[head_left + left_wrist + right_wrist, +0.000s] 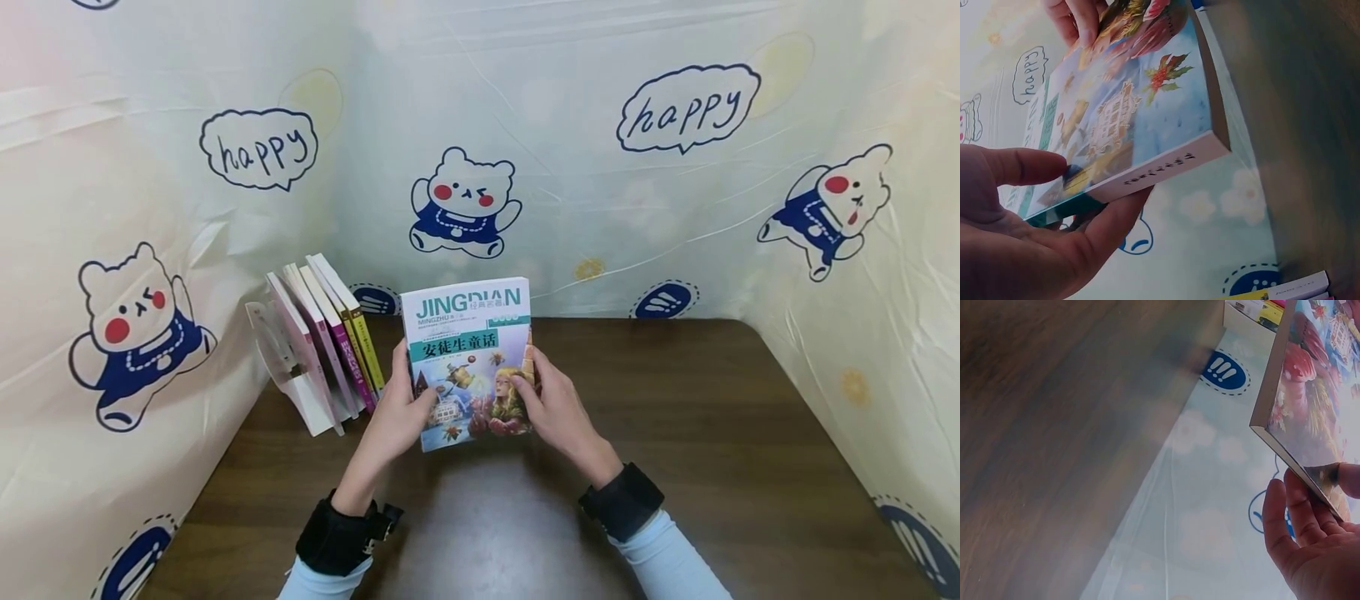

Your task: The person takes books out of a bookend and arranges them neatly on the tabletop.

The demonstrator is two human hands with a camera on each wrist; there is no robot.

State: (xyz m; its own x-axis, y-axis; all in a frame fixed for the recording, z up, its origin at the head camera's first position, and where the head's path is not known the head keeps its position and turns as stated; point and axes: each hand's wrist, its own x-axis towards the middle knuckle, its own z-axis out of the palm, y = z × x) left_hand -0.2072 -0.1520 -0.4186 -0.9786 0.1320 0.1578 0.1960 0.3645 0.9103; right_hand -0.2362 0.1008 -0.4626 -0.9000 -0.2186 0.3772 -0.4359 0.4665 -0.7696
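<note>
In the middle of the head view, you hold the book (468,396) raised above the worktop (690,433), cover facing you; your hands, left hand (396,419) and right hand (558,408), each pinch one side edge, thumb on the front, fingers behind; left of centre, upright books (324,333) stand tilted near your left hand
</note>
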